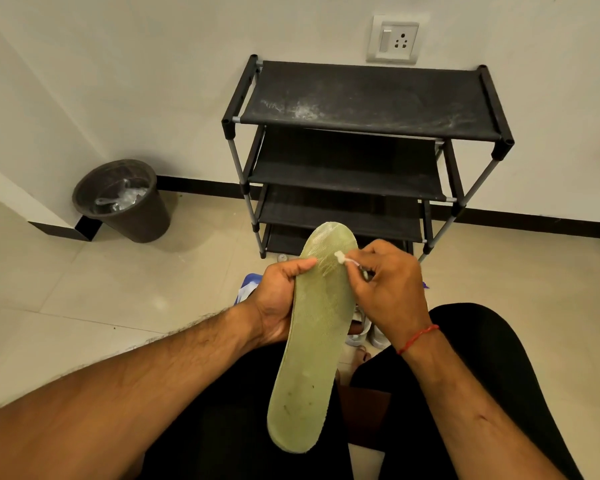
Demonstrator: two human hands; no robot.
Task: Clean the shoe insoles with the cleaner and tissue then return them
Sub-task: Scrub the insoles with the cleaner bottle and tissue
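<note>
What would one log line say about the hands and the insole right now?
left hand: grips insole | right hand: pinches white tip, touching insole near toe end | step: cleaning

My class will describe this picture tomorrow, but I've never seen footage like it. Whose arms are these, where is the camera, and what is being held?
There is no machine here. A person wears one wide-angle camera on the head, so you look down along their own arms. The left hand grips a pale green insole by its edge, above the lap. The right hand pinches a small white wad, probably tissue, against the insole's upper part. Behind them a black shoe rack with a dusty top shelf stands against the wall. A dark bin sits on the tiled floor, and a socket is on the wall. White shoes show partly between the knees.
</note>
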